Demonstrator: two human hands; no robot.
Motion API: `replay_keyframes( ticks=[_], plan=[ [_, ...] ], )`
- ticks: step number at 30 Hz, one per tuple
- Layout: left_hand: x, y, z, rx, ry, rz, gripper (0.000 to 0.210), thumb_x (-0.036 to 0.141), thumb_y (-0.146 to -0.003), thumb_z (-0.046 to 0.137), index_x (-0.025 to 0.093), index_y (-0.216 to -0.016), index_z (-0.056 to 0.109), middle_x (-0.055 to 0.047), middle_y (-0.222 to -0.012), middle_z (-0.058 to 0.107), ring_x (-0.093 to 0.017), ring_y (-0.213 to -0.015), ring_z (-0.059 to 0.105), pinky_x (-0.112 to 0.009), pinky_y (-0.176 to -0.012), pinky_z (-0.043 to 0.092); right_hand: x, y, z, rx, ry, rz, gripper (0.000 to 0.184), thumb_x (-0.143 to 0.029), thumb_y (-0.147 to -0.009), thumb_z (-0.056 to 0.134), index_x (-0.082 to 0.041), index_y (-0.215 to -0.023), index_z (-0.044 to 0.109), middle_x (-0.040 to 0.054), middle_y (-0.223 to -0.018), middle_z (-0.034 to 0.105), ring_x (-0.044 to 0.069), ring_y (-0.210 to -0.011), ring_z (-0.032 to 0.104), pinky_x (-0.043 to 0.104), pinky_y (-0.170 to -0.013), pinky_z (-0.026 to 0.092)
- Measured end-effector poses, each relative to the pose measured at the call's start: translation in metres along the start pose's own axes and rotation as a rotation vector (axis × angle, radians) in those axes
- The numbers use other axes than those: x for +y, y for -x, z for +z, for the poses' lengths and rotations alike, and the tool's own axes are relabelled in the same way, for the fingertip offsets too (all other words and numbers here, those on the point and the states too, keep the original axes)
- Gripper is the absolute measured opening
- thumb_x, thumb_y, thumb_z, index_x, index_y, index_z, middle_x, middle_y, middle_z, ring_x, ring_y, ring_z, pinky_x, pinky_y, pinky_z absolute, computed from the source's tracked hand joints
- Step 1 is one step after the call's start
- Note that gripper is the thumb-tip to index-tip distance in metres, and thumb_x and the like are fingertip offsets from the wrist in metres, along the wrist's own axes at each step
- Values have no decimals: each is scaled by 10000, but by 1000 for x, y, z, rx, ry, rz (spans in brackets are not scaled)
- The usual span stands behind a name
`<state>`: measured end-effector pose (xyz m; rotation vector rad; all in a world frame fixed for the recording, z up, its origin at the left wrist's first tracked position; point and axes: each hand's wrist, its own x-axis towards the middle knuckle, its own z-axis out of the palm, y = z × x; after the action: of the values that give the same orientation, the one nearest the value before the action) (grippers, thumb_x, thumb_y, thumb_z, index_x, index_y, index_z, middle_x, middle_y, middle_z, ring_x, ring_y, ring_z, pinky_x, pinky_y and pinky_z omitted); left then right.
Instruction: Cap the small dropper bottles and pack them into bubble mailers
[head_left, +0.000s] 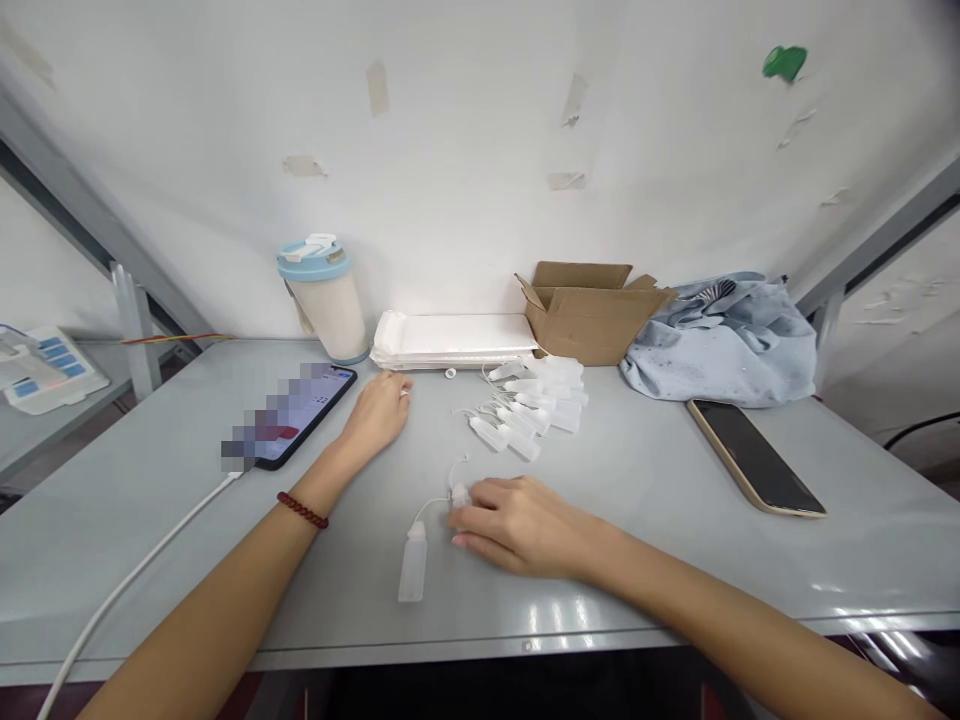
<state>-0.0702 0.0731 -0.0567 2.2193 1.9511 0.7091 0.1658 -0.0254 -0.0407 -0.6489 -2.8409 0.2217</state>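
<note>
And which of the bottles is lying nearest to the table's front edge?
The bottle left of the right hand. No hand touches it, and it lies nearer the front edge than the second bottle, in that hand, and the pile beyond.

A grey metal-framed workbench point(345, 590) with small plastic bottles point(566, 414) and a cardboard box point(592, 328) suggests a workshop.
</note>
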Motion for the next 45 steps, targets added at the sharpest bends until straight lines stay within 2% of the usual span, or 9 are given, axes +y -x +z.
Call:
replay_keyframes(
  ticks=[4, 8, 13, 21, 26, 31, 37, 41, 45],
  plan=[
    [14, 3, -8, -54, 110, -31, 268, 269, -770, 522, 120, -925, 682, -116, -896, 703, -246, -791, 647, -362, -768, 495, 10, -1, 1, 127, 83, 58, 349, -358, -978, 326, -194, -996, 634, 44, -767, 558, 123, -626, 467, 237, -531, 292],
    [35, 11, -21, -215, 531, -188, 323, 384, -723, 634, 116, -894, 687, -47, -713, 676, -159, -580, 584, -310, -641, 491, 21, -1, 1, 280, 98, 118, 285, -298, -957, 368, -180, -993, 624, 59, -793, 570, 139, -659, 479, 244, -546, 324],
    [55, 22, -36, -401, 912, -266, 351, 389, -642, 744, 166, -912, 718, -16, -760, 665, -136, -663, 568, -307, -723, 466, 32, 0, 1, 371, -11, 185, 219, -209, -917, 401, -183, -1025, 589, 69, -836, 585, 156, -730, 521, 243, -583, 385],
    [63, 27, -36, -504, 874, -150, 333, 469, -763, 634, 166, -872, 720, -8, -701, 633, -105, -563, 489, -264, -604, 415, 28, -3, -12, 402, -584, 314, 104, -163, -830, 448, -201, -883, 528, 5, -791, 580, 116, -683, 505, 228, -583, 399],
    [68, 30, -36, -577, 999, -137, 315, 438, -737, 681, 158, -878, 701, -49, -791, 672, -137, -661, 555, -274, -638, 442, 27, -4, -18, 420, -990, 418, 65, -163, -801, 441, -206, -823, 485, -16, -745, 553, 120, -705, 515, 243, -606, 399],
    [69, 32, -35, -514, 944, -68, 300, 471, -756, 658, 185, -821, 723, -7, -691, 604, -114, -583, 461, -265, -598, 403, 32, -5, -18, 443, -1341, 448, 27, -186, -777, 438, -213, -779, 440, -15, -705, 551, 139, -690, 537, 246, -561, 403],
    [71, 34, -36, -555, 950, 49, 378, 470, -840, 538, 170, -621, 607, -6, -611, 506, -143, -638, 490, -273, -633, 427, 33, -5, -18, 455, -1510, 485, 41, -228, -757, 462, -211, -745, 426, -21, -636, 509, 125, -588, 477, 241, -523, 385],
    [73, 35, -36, -603, 961, 79, 331, 470, -828, 556, 167, -727, 642, 4, -650, 498, -123, -618, 464, -254, -605, 419, 32, -6, -17, 449, -1536, 504, 49, -235, -751, 461, -215, -732, 420, -40, -599, 457, 109, -536, 414, 231, -499, 365],
    [74, 35, -35, -629, 1059, -43, 256, 418, -781, 640, 173, -854, 628, 17, -678, 543, -110, -602, 492, -252, -609, 424, 33, -7, -16, 448, -1548, 520, 40, -238, -750, 451, -220, -741, 415, -58, -581, 391, 97, -514, 354, 218, -490, 348]
  ],
)
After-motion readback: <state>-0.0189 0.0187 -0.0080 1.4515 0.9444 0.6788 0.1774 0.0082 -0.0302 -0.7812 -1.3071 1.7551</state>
